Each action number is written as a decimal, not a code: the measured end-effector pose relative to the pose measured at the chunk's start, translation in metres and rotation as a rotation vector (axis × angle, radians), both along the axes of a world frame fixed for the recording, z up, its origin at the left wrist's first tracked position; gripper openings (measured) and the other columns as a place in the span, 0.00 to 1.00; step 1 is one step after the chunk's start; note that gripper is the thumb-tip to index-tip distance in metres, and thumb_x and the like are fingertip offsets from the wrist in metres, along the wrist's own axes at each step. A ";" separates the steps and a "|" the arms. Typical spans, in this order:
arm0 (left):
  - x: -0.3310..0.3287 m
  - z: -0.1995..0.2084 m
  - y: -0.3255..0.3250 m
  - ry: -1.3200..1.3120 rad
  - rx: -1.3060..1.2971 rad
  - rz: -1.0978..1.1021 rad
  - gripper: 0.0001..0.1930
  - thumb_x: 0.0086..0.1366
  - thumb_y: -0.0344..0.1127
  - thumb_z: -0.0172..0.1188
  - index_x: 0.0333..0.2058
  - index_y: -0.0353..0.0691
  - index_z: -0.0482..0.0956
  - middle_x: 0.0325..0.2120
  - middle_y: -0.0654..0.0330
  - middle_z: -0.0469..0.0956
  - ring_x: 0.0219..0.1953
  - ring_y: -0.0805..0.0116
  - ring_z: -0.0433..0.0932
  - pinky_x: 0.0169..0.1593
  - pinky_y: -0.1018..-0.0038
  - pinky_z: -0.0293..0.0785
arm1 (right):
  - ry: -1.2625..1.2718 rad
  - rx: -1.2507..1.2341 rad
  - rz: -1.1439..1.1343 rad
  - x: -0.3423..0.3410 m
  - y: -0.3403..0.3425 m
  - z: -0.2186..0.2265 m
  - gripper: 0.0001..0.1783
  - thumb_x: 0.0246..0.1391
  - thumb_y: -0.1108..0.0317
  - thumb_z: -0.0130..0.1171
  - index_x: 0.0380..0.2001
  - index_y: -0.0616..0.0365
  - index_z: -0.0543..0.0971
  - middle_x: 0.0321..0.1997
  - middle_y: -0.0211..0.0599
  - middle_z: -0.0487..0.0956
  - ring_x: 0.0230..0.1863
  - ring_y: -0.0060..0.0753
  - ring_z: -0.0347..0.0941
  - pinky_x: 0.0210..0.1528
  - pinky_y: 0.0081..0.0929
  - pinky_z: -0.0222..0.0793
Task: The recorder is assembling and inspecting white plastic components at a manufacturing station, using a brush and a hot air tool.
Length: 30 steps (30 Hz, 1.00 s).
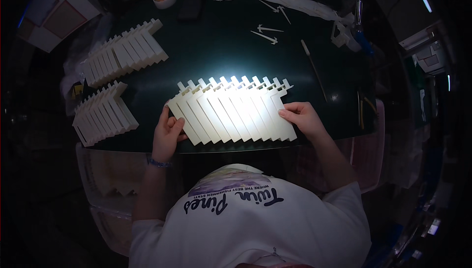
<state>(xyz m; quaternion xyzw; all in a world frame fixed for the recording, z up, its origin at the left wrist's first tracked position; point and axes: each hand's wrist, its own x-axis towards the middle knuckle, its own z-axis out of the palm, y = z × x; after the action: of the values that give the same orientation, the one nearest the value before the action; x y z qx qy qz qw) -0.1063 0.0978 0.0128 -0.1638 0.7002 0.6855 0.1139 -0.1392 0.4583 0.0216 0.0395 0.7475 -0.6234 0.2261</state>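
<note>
Between my hands is a row of flat white plastic pieces (pixel 231 115), stacked side by side on a slant, with short tabs along the far edge. A bright light falls on its middle and right part. My left hand (pixel 171 128) grips the left end, thumb on the upper face and fingers around the edge. At the right end, my right hand (pixel 302 116) pinches the last piece between thumb and fingers. The undersides of the pieces are hidden, so I cannot tell whether the row touches the table.
Two similar white rows, one farther back (pixel 125 51) and one nearer (pixel 105 113), lie at the left of the dark green table (pixel 216 46). Several thin white spiked pieces (pixel 265 36), a slim stick tool (pixel 313 69) and a white plastic bag (pixel 290 0) lie beyond. Plastic bins (pixel 105 169) stand below the edge.
</note>
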 end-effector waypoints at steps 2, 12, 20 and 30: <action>0.000 -0.002 0.000 0.029 0.015 0.004 0.34 0.66 0.33 0.52 0.66 0.40 0.45 0.34 0.63 0.75 0.34 0.81 0.75 0.34 0.86 0.73 | -0.003 -0.006 -0.033 0.000 -0.001 0.001 0.12 0.54 0.68 0.59 0.37 0.67 0.81 0.29 0.36 0.81 0.30 0.21 0.75 0.36 0.18 0.70; 0.007 -0.009 0.021 0.119 0.114 0.225 0.26 0.67 0.33 0.51 0.61 0.36 0.55 0.38 0.57 0.76 0.36 0.77 0.77 0.34 0.82 0.76 | -0.017 -0.035 -0.067 0.002 -0.003 -0.006 0.14 0.56 0.66 0.57 0.38 0.67 0.81 0.29 0.34 0.81 0.29 0.19 0.73 0.35 0.17 0.68; 0.005 -0.015 0.020 -0.102 0.859 0.004 0.22 0.69 0.34 0.43 0.58 0.30 0.54 0.53 0.47 0.67 0.55 0.60 0.70 0.57 0.62 0.70 | 0.035 -0.008 -0.102 -0.013 -0.001 -0.006 0.15 0.58 0.64 0.55 0.38 0.66 0.80 0.29 0.34 0.81 0.30 0.19 0.73 0.36 0.18 0.69; -0.006 -0.027 0.060 -0.037 1.344 -0.047 0.40 0.49 0.33 0.50 0.64 0.39 0.50 0.62 0.47 0.57 0.65 0.46 0.55 0.65 0.47 0.51 | 0.020 0.176 -0.045 -0.071 0.003 0.000 0.16 0.56 0.60 0.58 0.38 0.63 0.81 0.31 0.35 0.81 0.31 0.22 0.75 0.37 0.19 0.69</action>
<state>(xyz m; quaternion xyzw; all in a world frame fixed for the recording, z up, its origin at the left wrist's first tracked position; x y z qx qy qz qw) -0.1121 0.1575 -0.0138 -0.0536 0.1224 0.9667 0.2181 -0.2103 0.4613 0.0220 0.0696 0.8005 -0.5607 0.2001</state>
